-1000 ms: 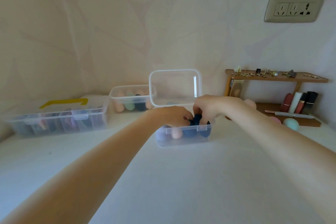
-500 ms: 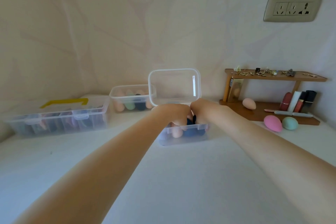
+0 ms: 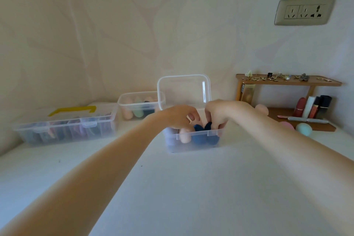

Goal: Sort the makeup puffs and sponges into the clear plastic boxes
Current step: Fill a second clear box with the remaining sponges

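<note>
Both hands reach into the clear box point(image 3: 191, 138). Left hand point(image 3: 179, 117) curls its fingers, grip unclear. Right hand point(image 3: 217, 114) pinches a dark blue sponge point(image 3: 207, 126).

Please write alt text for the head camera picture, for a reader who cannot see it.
Both hands, left hand and right hand, reach into an open clear plastic box on a white table, fingers on dark blue sponges. A pink egg-shaped sponge and a teal one lie to the right.
</note>
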The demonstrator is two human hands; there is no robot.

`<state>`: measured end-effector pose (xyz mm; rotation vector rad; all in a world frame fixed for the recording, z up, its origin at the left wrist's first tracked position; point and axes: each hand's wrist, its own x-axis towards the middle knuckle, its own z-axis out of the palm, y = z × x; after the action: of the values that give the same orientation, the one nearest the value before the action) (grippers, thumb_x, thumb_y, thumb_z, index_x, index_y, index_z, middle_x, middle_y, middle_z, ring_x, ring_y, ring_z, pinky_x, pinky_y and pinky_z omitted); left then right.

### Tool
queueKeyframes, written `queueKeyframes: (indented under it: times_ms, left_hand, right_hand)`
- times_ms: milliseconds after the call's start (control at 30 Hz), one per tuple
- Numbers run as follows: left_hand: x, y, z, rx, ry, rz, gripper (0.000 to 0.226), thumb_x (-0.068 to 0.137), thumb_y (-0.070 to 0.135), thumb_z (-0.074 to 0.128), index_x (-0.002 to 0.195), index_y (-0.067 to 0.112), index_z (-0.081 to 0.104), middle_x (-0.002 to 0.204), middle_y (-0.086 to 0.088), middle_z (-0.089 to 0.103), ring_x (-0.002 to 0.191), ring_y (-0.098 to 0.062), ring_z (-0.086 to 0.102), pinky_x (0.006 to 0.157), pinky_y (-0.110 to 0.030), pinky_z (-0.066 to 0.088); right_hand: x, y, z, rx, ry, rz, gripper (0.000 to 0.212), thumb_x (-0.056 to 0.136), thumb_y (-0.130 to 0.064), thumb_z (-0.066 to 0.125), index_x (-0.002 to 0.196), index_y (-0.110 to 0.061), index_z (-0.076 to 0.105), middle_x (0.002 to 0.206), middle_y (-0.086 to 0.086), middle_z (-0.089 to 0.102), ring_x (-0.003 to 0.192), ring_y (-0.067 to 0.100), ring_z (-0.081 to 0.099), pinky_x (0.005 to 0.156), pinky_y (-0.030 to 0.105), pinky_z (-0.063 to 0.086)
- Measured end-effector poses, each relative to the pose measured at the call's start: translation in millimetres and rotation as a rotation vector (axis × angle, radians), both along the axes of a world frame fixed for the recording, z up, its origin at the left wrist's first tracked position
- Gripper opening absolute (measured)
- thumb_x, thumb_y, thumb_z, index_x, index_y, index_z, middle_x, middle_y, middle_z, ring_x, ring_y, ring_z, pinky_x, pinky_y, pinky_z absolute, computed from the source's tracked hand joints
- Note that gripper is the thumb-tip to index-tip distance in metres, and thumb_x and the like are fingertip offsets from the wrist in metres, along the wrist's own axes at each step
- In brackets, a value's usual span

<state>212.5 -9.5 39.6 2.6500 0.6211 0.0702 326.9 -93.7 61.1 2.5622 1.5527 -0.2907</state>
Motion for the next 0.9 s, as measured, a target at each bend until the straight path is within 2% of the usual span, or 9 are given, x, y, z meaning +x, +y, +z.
queueKeyframes:
  times_ms: [167,300,367,433,533,633,700,800,900]
  left_hand:
    - [0,-17,10,-0.041,-0.229,0.023,0.027,0.083,0.001,0.051,0.101,0.012,0.068,0.099,0.001,0.064,0.095,-0.013,0.058,0.081,-0.018,0.046]
    - [12,-31,11,0.020,-0.248,0.023,0.031,0.084,0.003,0.046,0.098,0.014,0.070,0.090,0.010,0.063,0.085,-0.008,0.052,0.063,-0.004,0.038]
    - [21,-38,10,0.031,-0.275,0.037,0.030,0.087,0.004,0.045,0.101,0.014,0.069,0.098,0.006,0.065,0.084,-0.008,0.051,0.058,-0.002,0.039]
    - [34,-47,9,0.046,-0.327,0.042,0.029,0.088,0.005,0.044,0.101,0.013,0.069,0.106,0.000,0.068,0.088,-0.014,0.057,0.062,-0.008,0.040]
    - [57,-64,9,0.091,-0.359,-0.012,0.030,0.088,0.004,0.043,0.101,0.011,0.069,0.109,-0.006,0.068,0.099,-0.021,0.061,0.077,-0.016,0.043]
    - [78,-79,5,0.119,-0.306,-0.129,0.028,0.087,0.004,0.045,0.101,0.011,0.068,0.108,-0.007,0.068,0.096,-0.019,0.060,0.092,-0.026,0.047]
    - [86,-88,1,0.140,-0.282,-0.180,0.027,0.087,0.005,0.046,0.101,0.010,0.068,0.108,-0.007,0.067,0.099,-0.019,0.060,0.092,-0.024,0.045]
    - [88,-91,-4,0.169,-0.265,-0.198,0.026,0.088,0.005,0.046,0.102,0.008,0.068,0.110,-0.007,0.067,0.103,-0.020,0.059,0.090,-0.022,0.042]
    - [81,-83,-6,0.175,-0.282,-0.160,0.028,0.087,0.004,0.046,0.102,0.009,0.068,0.110,-0.007,0.067,0.104,-0.020,0.059,0.088,-0.018,0.040]
  right_hand:
    - [-4,0,-4,0.012,-0.050,0.036,0.016,0.079,-0.006,0.067,0.088,-0.005,0.054,0.080,0.006,0.051,0.068,0.018,0.051,0.055,0.020,0.039]
    - [3,-16,3,0.120,0.112,0.032,0.037,0.076,-0.002,0.068,0.112,-0.004,0.060,0.093,0.008,0.061,0.077,0.018,0.056,0.062,0.021,0.043]
    - [14,-29,7,0.258,0.251,-0.002,0.029,0.079,0.001,0.064,0.107,-0.005,0.061,0.087,0.002,0.060,0.071,0.015,0.061,0.061,0.017,0.046]
    - [27,-44,10,0.449,0.329,-0.051,0.015,0.086,0.001,0.056,0.097,-0.008,0.061,0.082,0.001,0.061,0.066,0.012,0.064,0.058,0.017,0.046]
    - [56,-68,5,0.634,0.130,-0.134,0.017,0.090,-0.003,0.047,0.091,-0.012,0.062,0.095,0.009,0.064,0.088,0.021,0.062,0.069,0.025,0.042]
    - [86,-86,-14,0.477,-0.099,-0.278,0.023,0.090,-0.006,0.046,0.107,-0.007,0.061,0.119,0.014,0.057,0.113,0.033,0.049,0.086,0.034,0.042]
    - [98,-97,-33,0.295,-0.128,-0.437,0.033,0.091,-0.008,0.047,0.124,-0.007,0.051,0.133,0.017,0.043,0.125,0.036,0.037,0.100,0.040,0.037]
    - [104,-107,-55,0.111,-0.145,-0.535,0.044,0.094,-0.009,0.045,0.137,-0.008,0.042,0.144,0.020,0.029,0.132,0.038,0.033,0.105,0.040,0.035]
    - [105,-112,-65,0.160,-0.235,-0.512,0.040,0.094,-0.007,0.048,0.134,-0.006,0.045,0.141,0.018,0.032,0.126,0.036,0.040,0.101,0.038,0.039]
